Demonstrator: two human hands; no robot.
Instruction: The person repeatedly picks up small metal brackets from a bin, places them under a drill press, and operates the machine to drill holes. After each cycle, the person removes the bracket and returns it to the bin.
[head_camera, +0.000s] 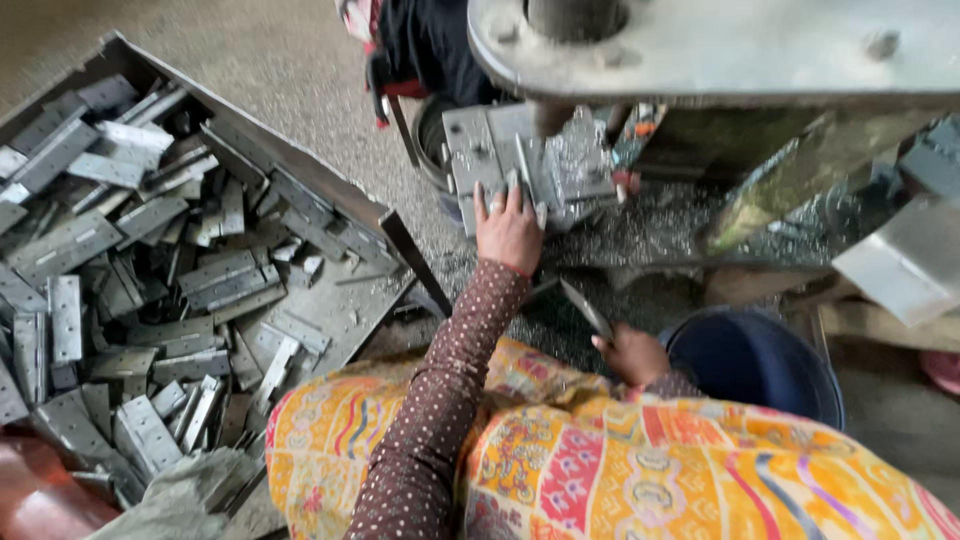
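My left hand (508, 226) reaches forward in a dotted brown sleeve and presses a grey metal hinge plate (490, 150) flat on the bed of a press machine (700, 45), fingers spread over its near edge. Lower down, beside my lap, my right hand (634, 353) grips a second thin metal hinge plate (585, 308) that points up and to the left. My lap is covered by bright yellow and orange patterned cloth (640, 460).
A large metal tray (330, 205) on the left holds several loose grey hinge plates (150, 290). A dark blue bucket (760, 360) stands to the right of my right hand. Metal shavings litter the machine bed. Another person's dark clothing (425, 45) shows at the top.
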